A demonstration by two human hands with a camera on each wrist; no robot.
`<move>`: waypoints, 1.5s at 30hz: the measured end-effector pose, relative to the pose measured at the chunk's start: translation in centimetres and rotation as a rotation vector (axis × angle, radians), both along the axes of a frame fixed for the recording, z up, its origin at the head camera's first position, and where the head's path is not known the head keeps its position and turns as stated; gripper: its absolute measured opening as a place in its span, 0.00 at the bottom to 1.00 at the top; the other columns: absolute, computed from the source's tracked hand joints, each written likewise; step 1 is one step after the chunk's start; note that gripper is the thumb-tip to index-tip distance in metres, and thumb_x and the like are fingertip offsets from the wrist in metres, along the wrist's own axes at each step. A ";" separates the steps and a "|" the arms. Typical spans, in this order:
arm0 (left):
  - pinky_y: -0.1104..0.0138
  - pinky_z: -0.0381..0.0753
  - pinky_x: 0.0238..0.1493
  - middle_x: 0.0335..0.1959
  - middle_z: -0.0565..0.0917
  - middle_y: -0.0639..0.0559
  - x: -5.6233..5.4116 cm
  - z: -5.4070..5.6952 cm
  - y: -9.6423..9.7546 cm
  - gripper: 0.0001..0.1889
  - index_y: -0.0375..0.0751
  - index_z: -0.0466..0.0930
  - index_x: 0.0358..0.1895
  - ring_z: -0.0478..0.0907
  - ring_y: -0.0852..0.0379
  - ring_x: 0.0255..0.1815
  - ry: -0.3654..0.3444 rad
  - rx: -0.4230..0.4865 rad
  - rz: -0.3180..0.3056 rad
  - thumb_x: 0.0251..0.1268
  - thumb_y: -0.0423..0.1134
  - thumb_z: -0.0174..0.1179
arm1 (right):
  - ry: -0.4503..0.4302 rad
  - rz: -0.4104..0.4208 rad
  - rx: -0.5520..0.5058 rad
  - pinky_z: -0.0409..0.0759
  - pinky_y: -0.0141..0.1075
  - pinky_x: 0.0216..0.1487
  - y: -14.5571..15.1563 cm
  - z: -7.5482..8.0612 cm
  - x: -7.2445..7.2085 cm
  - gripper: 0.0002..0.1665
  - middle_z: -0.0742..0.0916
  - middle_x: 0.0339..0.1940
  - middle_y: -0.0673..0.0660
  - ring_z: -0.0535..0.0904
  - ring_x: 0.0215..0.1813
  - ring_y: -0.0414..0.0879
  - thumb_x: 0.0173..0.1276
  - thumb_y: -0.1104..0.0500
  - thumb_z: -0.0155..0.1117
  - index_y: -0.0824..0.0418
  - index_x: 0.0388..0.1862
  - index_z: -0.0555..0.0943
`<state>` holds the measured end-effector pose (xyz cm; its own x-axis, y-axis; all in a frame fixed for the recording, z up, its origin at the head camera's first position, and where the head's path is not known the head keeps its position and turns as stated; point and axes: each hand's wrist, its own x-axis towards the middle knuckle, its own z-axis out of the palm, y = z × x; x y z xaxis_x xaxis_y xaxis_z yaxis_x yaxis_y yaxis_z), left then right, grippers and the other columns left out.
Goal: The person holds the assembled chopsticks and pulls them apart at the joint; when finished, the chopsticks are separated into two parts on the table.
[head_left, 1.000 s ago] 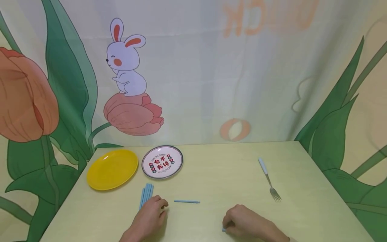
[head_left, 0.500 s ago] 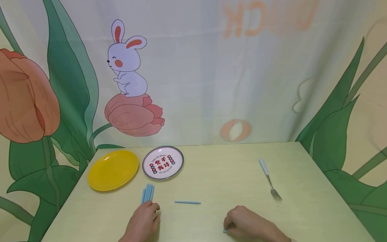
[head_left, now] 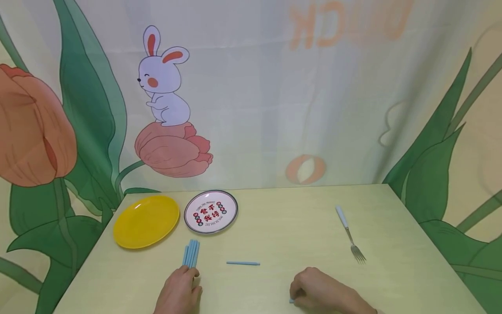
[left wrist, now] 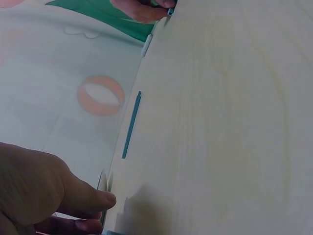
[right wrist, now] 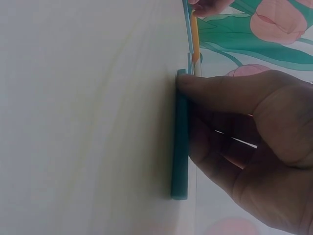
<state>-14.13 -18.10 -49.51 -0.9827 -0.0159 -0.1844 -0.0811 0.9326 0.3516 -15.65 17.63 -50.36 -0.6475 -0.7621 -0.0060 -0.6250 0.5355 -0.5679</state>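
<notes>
Several short light-blue sticks (head_left: 191,253) lie side by side in a bundle on the left of the table. My left hand (head_left: 178,290) is at their near end, its fingertips overlapping the bundle and the thumb held apart. Another blue stick (head_left: 243,263), with a narrower tip at one end, lies crosswise between the hands; the left wrist view has this lone stick (left wrist: 131,125) too. My right hand (right wrist: 264,127) pinches a blue stick (right wrist: 180,161) between thumb and fingers, low at the tabletop. In the head view that hand hides most of its stick.
At the back left are a yellow plate (head_left: 147,222) and a smaller white plate (head_left: 231,216) with red characters. A fork (head_left: 350,235) with a pale handle lies to the right. Behind the table (head_left: 396,218) hangs a printed curtain (head_left: 251,109).
My left hand has drawn back toward the near edge and slightly left, uncovering more of the stick bundle. The right hand has stayed in place with its stick.
</notes>
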 end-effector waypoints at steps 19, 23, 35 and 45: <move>0.61 0.73 0.36 0.31 0.75 0.51 -0.1 -0.7 -0.7 0.14 0.40 0.81 0.40 0.69 0.54 0.31 -0.007 -0.015 0.053 0.54 0.41 0.72 | 0.019 0.007 -0.010 0.76 0.21 0.34 0.1 -0.2 -0.2 0.07 0.84 0.28 0.36 0.75 0.30 0.25 0.57 0.64 0.68 0.51 0.28 0.87; 0.61 0.73 0.36 0.31 0.75 0.51 -0.1 -0.8 -0.8 0.15 0.39 0.82 0.41 0.69 0.54 0.31 -0.004 -0.011 0.059 0.53 0.41 0.73 | 0.014 0.003 -0.002 0.76 0.22 0.34 0.1 -0.2 -0.2 0.07 0.83 0.28 0.35 0.75 0.30 0.26 0.58 0.63 0.68 0.50 0.28 0.87; 0.62 0.70 0.32 0.27 0.73 0.51 0.1 -0.5 -1.1 0.11 0.40 0.81 0.36 0.68 0.54 0.27 0.006 -0.020 0.049 0.54 0.40 0.71 | 0.021 0.003 -0.001 0.74 0.21 0.32 0.1 0.0 -0.2 0.08 0.82 0.26 0.34 0.73 0.28 0.25 0.57 0.64 0.68 0.50 0.26 0.86; 0.62 0.74 0.30 0.24 0.74 0.50 -0.1 -0.6 -1.3 0.10 0.38 0.80 0.32 0.70 0.54 0.25 -0.033 -0.004 0.103 0.54 0.38 0.71 | -0.007 -0.007 0.021 0.75 0.22 0.32 0.0 0.1 -0.2 0.07 0.82 0.25 0.34 0.73 0.28 0.26 0.58 0.63 0.68 0.49 0.27 0.86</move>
